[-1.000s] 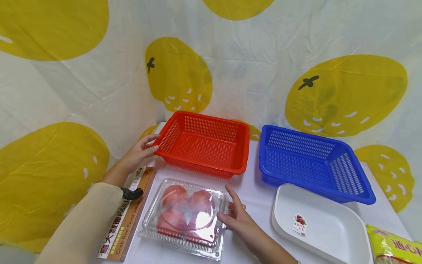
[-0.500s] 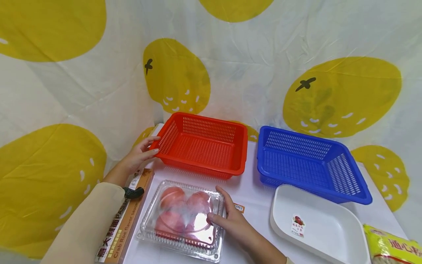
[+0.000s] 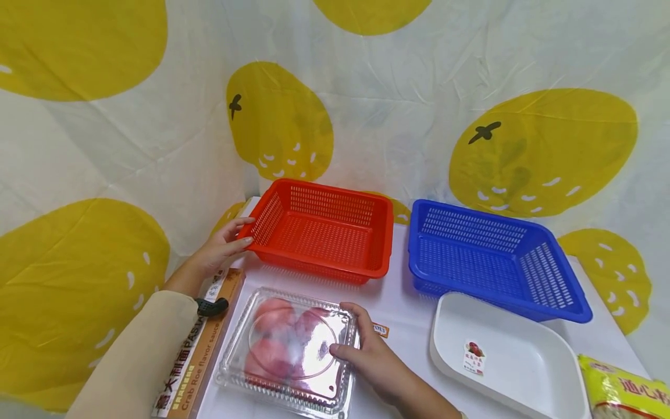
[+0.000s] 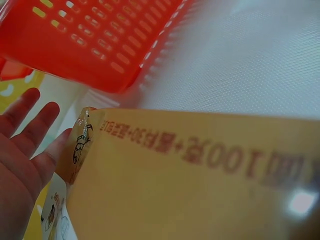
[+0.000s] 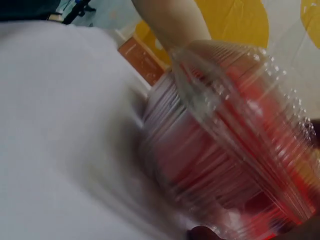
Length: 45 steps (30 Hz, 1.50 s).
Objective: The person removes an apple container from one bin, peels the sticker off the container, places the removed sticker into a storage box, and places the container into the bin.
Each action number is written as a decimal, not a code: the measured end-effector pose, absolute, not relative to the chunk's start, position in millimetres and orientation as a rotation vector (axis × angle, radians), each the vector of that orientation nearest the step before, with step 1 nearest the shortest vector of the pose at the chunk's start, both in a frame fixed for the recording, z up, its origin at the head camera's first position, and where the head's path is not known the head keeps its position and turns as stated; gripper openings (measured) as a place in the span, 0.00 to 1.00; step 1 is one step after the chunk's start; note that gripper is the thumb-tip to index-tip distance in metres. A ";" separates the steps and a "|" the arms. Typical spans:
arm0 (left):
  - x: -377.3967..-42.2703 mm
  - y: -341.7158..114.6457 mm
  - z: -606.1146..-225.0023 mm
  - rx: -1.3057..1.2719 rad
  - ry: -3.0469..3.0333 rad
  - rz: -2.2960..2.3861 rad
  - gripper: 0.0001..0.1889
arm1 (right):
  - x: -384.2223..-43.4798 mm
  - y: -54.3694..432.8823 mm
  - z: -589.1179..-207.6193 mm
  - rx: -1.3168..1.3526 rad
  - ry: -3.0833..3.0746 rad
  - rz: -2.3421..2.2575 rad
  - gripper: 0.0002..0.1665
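Note:
My right hand (image 3: 371, 352) holds the right edge of a clear plastic clamshell box (image 3: 285, 355), thumb on its lid and fingers along the far right corner. Several round reddish fruits show through the lid. In the right wrist view the box (image 5: 200, 145) looks tilted and blurred, with most of that hand out of frame. At the far left my left hand (image 3: 222, 244) reaches to the left rim of a red slotted basket (image 3: 314, 269), its fingers fairly straight. Beneath the left forearm lies a long pasta box (image 3: 206, 361), which fills much of the left wrist view.
A blue slotted basket (image 3: 466, 270) stands to the right of the red one. In front of it is a white tray (image 3: 518, 355) with a fruit sticker. A yellow packet (image 3: 625, 387) lies at the right edge, and a small orange label (image 3: 380, 330) shows behind the right hand.
My right hand has moved left onto the clear box and taken hold of its right edge. The box's lid has tilted slightly. My left hand stays beside the red basket.

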State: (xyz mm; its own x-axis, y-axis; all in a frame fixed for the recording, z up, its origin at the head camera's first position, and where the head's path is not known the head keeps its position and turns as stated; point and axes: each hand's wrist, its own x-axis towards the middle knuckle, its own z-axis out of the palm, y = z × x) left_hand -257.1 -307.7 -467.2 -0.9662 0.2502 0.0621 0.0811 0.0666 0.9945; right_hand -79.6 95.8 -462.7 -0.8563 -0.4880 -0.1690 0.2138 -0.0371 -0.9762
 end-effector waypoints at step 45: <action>-258.8 -310.9 -466.0 0.312 2.164 1.993 0.31 | -93.2 167.7 -399.1 -0.145 1.601 -1.969 0.35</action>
State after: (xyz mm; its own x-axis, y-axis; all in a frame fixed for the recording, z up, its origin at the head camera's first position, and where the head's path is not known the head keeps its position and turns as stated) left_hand -258.8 -310.9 -466.0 -0.9612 0.2758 0.0076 0.0302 0.0779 0.9965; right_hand -93.2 167.7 -399.1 -0.8197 -0.5025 -0.2749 0.3715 -0.1011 -0.9229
